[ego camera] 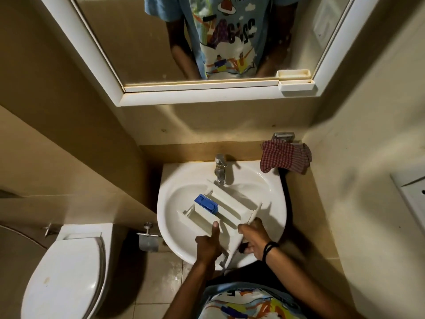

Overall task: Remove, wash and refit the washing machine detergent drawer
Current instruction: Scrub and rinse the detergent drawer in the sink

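Left hand (208,246), right hand (255,240): fingers grip detergent drawer (227,203) | over white sink (184,176) | toilet (66,268) left | mirror (138,31) above

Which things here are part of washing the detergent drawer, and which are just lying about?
Part of the job: detergent drawer, gripped by the left hand and right hand; sink; tap.

Just lying about: checked cloth, toilet, toilet roll holder, mirror.
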